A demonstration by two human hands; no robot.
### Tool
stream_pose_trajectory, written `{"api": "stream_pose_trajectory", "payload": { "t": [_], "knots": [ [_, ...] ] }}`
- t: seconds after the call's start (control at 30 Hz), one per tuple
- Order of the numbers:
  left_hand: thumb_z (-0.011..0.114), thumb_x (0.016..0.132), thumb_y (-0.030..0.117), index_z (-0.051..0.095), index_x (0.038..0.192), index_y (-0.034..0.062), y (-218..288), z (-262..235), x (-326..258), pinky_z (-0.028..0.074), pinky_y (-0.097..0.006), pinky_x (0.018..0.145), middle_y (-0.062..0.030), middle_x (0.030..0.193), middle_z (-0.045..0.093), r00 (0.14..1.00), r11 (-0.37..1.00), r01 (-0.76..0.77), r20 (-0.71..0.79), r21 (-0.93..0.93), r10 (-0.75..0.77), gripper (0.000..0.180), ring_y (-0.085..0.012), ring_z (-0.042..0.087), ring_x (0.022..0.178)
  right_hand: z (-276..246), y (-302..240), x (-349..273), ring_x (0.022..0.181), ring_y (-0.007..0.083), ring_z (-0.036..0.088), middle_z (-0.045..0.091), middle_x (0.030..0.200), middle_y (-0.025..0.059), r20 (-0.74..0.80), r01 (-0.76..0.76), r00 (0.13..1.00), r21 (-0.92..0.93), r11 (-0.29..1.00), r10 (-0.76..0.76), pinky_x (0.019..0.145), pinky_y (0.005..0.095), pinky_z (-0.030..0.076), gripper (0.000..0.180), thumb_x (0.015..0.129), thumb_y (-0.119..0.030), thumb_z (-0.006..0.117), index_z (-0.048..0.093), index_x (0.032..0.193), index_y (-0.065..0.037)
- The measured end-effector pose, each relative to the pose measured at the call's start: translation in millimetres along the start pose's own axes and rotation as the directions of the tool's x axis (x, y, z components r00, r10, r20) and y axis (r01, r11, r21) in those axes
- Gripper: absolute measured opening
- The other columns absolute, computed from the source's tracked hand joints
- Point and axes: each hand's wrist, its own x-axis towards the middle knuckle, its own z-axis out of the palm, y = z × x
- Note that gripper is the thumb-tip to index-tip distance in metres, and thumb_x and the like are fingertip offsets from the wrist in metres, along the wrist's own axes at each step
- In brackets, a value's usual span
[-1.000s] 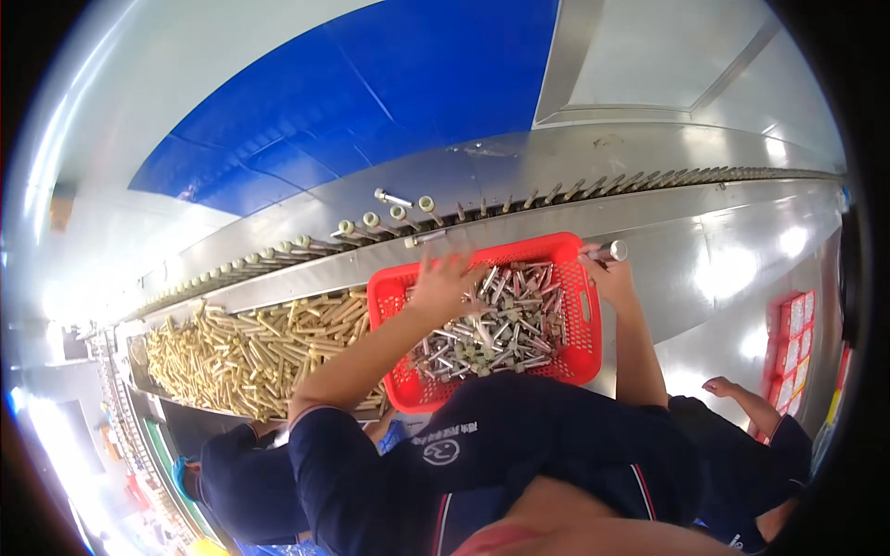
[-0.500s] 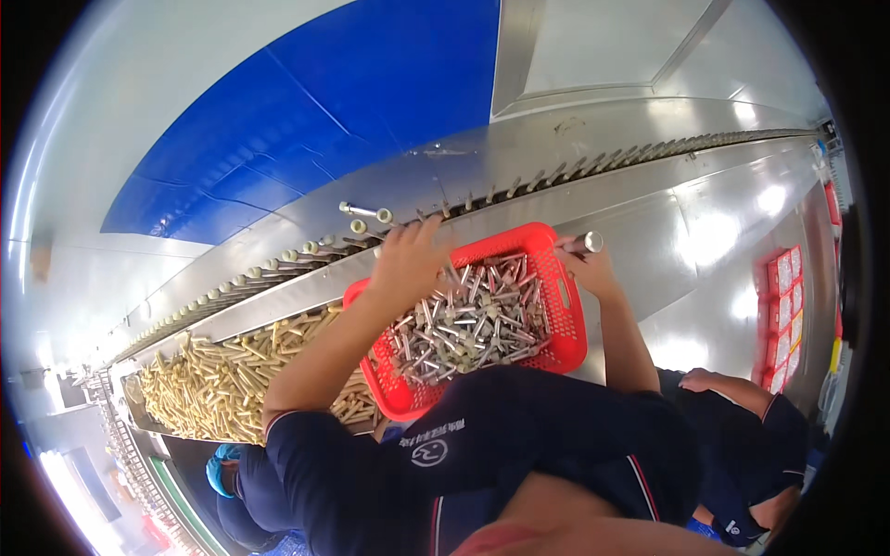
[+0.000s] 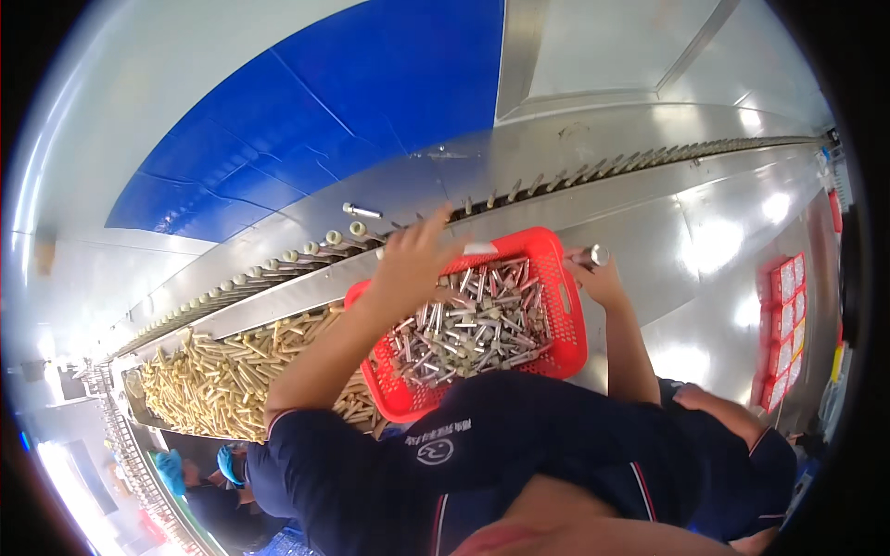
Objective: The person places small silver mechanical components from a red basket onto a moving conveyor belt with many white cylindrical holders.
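Observation:
My left hand [image 3: 413, 267] is stretched over the far rim of a red perforated basket [image 3: 567, 324], fingers apart and slightly blurred, close to a slot with upright pins. A pale, smeared piece [image 3: 480, 248] shows just right of its fingers; whether they touch it is unclear. At the basket's right corner, my right hand [image 3: 598, 278] is closed round a short metal tube [image 3: 598, 254] with a shiny round end. Loose silvery metal pieces [image 3: 468, 320] fill the basket.
Pale-capped tubes [image 3: 290, 256] stand along the slot's left part, bare pins [image 3: 593, 170] along its right. One capped tube [image 3: 362, 210] lies behind it. A tray of gold-coloured tubes [image 3: 213, 385] is at left, red boxes [image 3: 783, 324] at right. Co-workers are on both sides.
The row of capped tubes has shifted left along the slot. A pale piece now shows beside my left hand. My right hand has tilted its tube slightly. Another blue-capped co-worker shows at lower left.

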Motion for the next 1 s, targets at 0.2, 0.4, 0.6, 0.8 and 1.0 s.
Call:
{"api": "stream_pose_trajectory", "payload": {
  "t": [0.2,0.4,0.6,0.8,1.0],
  "knots": [
    [0.058,0.079,0.050,0.057,0.106,0.0185,-78,37,-11,0.052,-0.044,0.065,-0.0081,0.114,0.056,0.886,0.917,0.189,-0.464,0.351,-0.004,0.041,-0.0273,0.063,0.088,-4,-12,-2,0.050,0.0053,0.051,0.058,0.062,0.0006,-0.034,0.029,0.999,-0.002,1.000,-0.029,0.046,0.0220,0.041,0.011,0.080,-0.011,0.068,0.065,0.084,-0.001],
    [0.061,0.078,0.050,0.051,0.086,0.0128,-88,36,8,0.051,-0.042,0.057,-0.0085,0.073,0.063,0.979,0.980,0.196,0.054,-0.027,-0.195,0.039,-0.0289,0.064,0.075,13,5,9,0.053,0.0054,0.052,0.059,0.065,0.0009,0.031,0.121,0.992,-0.044,0.992,-0.120,0.047,0.0218,0.041,0.011,0.079,-0.010,0.069,0.065,0.084,-0.001],
    [0.061,0.077,0.051,0.058,0.099,0.0147,-26,47,-38,0.048,-0.052,0.073,-0.0071,0.093,0.064,0.966,0.983,-0.162,-0.218,-0.085,0.140,0.042,-0.0298,0.064,0.083,8,3,-3,0.052,0.0055,0.050,0.061,0.070,0.0014,0.008,-0.016,1.000,0.033,0.999,0.016,0.046,0.0223,0.042,0.009,0.079,-0.006,0.068,0.064,0.083,0.001],
    [0.055,0.084,0.042,0.059,0.103,0.0157,-99,73,0,0.049,-0.052,0.076,-0.0110,0.094,0.065,0.943,0.966,0.256,0.209,0.042,-0.259,0.033,-0.0318,0.065,0.088,15,7,18,0.051,0.0061,0.049,0.060,0.071,0.0018,0.097,0.084,0.992,-0.037,0.996,-0.080,0.045,0.0228,0.039,0.012,0.081,-0.009,0.067,0.063,0.089,-0.001],
    [0.055,0.083,0.038,0.057,0.096,0.0136,-44,-10,16,0.052,-0.045,0.066,-0.0127,0.091,0.063,0.985,0.954,0.173,0.031,-0.244,-0.170,0.028,-0.0341,0.064,0.080,12,36,11,0.053,0.0057,0.048,0.055,0.065,-0.0005,0.109,-0.027,0.994,0.071,0.997,0.019,0.046,0.0229,0.039,0.011,0.082,-0.009,0.065,0.062,0.088,0.000]
  ]
}}
